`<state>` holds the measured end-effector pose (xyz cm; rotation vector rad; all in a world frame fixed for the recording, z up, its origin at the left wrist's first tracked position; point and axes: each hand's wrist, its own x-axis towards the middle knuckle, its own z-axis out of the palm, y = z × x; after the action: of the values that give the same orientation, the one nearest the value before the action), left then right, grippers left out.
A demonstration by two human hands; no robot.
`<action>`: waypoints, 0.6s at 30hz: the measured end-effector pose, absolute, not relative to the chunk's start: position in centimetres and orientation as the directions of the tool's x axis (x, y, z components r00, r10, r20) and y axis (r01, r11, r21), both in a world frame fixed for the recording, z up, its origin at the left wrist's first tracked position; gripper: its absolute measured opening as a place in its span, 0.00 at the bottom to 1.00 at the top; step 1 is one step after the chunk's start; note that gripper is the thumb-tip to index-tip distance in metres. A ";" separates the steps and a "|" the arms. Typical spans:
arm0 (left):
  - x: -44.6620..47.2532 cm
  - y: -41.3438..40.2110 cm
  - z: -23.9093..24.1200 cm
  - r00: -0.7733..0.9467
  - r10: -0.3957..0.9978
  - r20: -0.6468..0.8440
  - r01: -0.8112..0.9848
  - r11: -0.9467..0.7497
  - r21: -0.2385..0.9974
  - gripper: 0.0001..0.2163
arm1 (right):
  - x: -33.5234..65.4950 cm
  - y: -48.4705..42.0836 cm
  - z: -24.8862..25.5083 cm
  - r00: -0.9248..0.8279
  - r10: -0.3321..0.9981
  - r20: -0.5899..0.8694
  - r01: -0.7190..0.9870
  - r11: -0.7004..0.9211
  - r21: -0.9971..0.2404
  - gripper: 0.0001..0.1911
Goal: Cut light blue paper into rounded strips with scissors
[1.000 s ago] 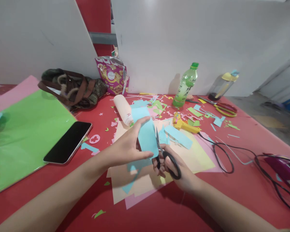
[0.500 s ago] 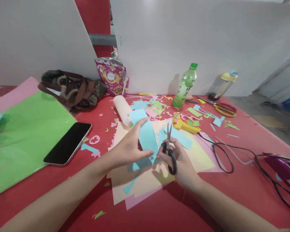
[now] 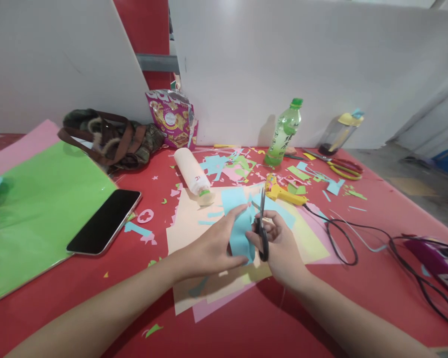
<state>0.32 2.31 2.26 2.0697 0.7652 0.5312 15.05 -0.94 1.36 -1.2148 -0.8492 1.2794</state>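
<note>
My left hand (image 3: 212,246) pinches a light blue strip of paper (image 3: 238,223) and holds it upright above a pile of peach, yellow and pink sheets (image 3: 194,228) on the red table (image 3: 246,328). Beside it, my right hand (image 3: 281,248) grips black-handled scissors (image 3: 262,226) with the blades pointing away from me, right at the strip's right edge. Both hands are closed round what they hold. Small blue offcuts lie on the sheets under my hands.
A black phone (image 3: 104,220) lies on a green sheet (image 3: 41,209) at the left, with a brown bag (image 3: 108,139) and a snack pouch (image 3: 171,119) behind. A glue bottle (image 3: 192,175), yellow glue gun (image 3: 283,193), green bottle (image 3: 283,133), second scissors (image 3: 339,166) and black cable (image 3: 358,238) lie around.
The blue strip and my left hand have dropped lower and shifted right. The scissors swung from my side to upright against the strip's right edge. More offcuts lie on the sheets.
</note>
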 end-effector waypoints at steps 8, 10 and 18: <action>0.3 2.4 2.4 0.599 0.799 0.050 0.336 -0.307 0.890 0.25 | 15.1 -1.0 1.2 0.142 0.981 -0.131 -0.200 -0.101 -0.975 0.22; 0.6 2.5 2.2 0.514 0.856 0.061 0.217 -0.198 0.956 0.20 | 15.0 -0.9 1.2 0.136 0.982 -0.131 -0.205 -0.102 -0.974 0.22; 1.2 2.8 2.1 0.380 0.920 -0.093 -0.036 0.115 0.993 0.15 | 14.9 -0.9 1.7 0.137 0.977 -0.163 -0.186 -0.136 -0.973 0.20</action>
<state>1.22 2.80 2.13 1.2501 0.9305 0.8747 14.91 -0.94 1.69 -1.2529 -0.8924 1.2813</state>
